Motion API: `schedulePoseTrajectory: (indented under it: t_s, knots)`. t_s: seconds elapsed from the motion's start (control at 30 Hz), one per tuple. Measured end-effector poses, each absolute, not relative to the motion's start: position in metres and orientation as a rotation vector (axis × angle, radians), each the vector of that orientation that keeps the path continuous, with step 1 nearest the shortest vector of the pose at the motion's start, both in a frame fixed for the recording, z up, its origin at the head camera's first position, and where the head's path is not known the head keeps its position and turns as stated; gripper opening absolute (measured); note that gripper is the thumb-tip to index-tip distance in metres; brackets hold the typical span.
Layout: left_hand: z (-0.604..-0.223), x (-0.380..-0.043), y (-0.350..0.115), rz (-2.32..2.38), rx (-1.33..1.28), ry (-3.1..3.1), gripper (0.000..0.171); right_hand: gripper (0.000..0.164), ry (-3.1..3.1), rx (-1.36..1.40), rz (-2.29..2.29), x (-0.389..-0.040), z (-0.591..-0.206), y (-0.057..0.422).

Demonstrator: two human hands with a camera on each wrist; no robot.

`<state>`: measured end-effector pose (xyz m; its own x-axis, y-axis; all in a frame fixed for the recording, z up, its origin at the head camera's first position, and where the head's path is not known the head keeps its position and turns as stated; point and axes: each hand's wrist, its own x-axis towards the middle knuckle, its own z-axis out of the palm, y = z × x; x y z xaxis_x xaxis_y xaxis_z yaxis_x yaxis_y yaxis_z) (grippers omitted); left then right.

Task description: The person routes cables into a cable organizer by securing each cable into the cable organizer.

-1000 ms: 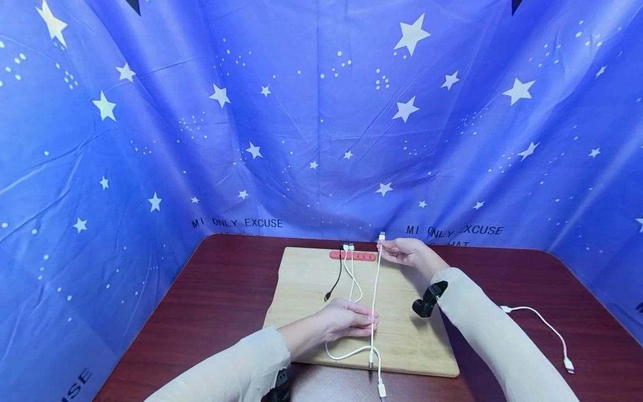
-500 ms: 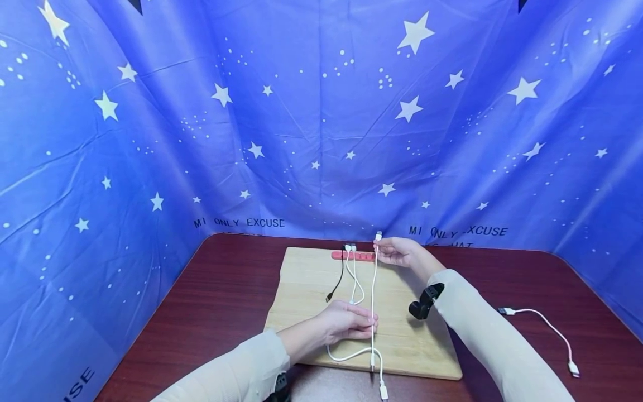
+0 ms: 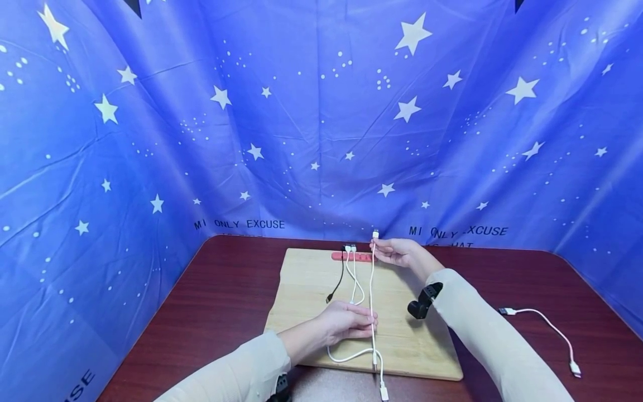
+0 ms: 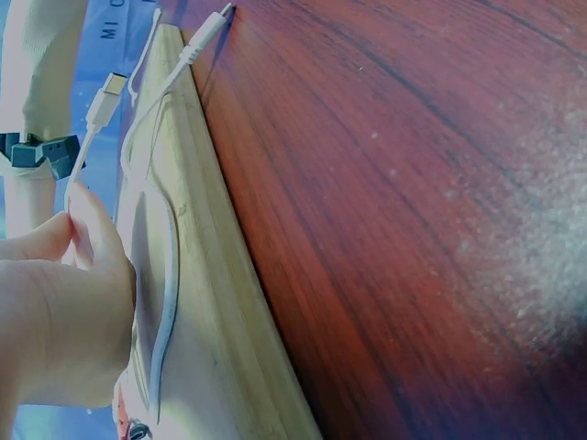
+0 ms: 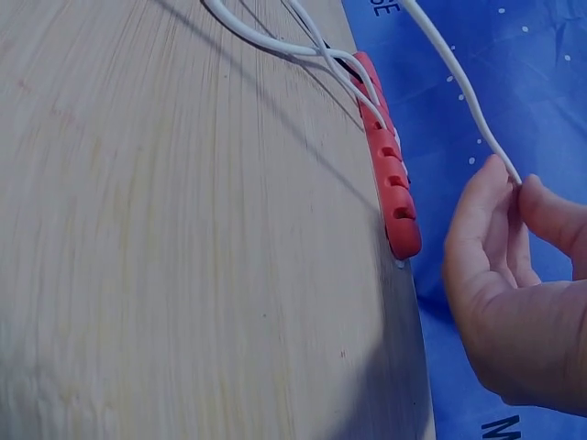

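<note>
A white USB cable (image 3: 371, 285) stretches between my two hands above the wooden board (image 3: 412, 335). My right hand (image 3: 402, 252) pinches it just below its USB plug (image 3: 375, 234), close to the right end of the red cable holder (image 5: 394, 188). Lower down, my left hand (image 3: 346, 322) pinches the same cable between thumb and fingers, its other plug (image 4: 104, 101) hanging free past the fingertips. Two white cables (image 3: 355, 279) and a black cable (image 3: 342, 273) sit in the holder's left slots; several slots toward its right end hold nothing.
Another white cable (image 3: 384, 391) runs over the board's front edge, its plug on the dark red table (image 3: 226, 290). One more white cable (image 3: 547, 329) lies on the table at right. A blue star-printed curtain (image 3: 301, 139) surrounds the table.
My right hand has shifted slightly left with the cable's upper plug, bringing it over the holder's right end. The stretch between my hands has slackened a little; my left hand stays nearly in place.
</note>
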<state>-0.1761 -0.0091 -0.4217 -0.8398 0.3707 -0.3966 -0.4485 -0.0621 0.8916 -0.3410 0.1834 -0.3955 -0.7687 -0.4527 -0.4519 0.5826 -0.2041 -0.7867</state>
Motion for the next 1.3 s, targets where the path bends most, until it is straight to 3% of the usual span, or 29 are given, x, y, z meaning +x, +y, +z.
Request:
schedulePoseTrajectory:
  t_s: [0.47, 0.7, 0.8, 0.97, 1.3]
  knots:
    - [-0.424, -0.182, -0.01, 1.97, -0.155, 1.626, 0.027, 0.032, 1.383, 0.269, -2.035, -0.348, -0.398, 0.176]
    - [-0.418, -0.192, -0.008, 1.992, -0.173, 1.676, 0.028, 0.006, 1.466, 0.147, -2.066, -0.396, -0.444, 0.197]
    - [-0.417, -0.195, -0.006, 1.986, -0.184, 1.693, 0.028, 0.011, 1.503, 0.116, -2.068, -0.402, -0.449, 0.2]
    - [-0.416, -0.195, -0.006, 1.98, -0.204, 1.701, 0.026, 0.01, 1.507, 0.227, -2.09, -0.374, -0.42, 0.183]
    - [-0.418, -0.194, -0.011, 1.981, -0.274, 1.718, 0.024, 0.031, 1.537, 0.238, -2.042, -0.362, -0.408, 0.165]
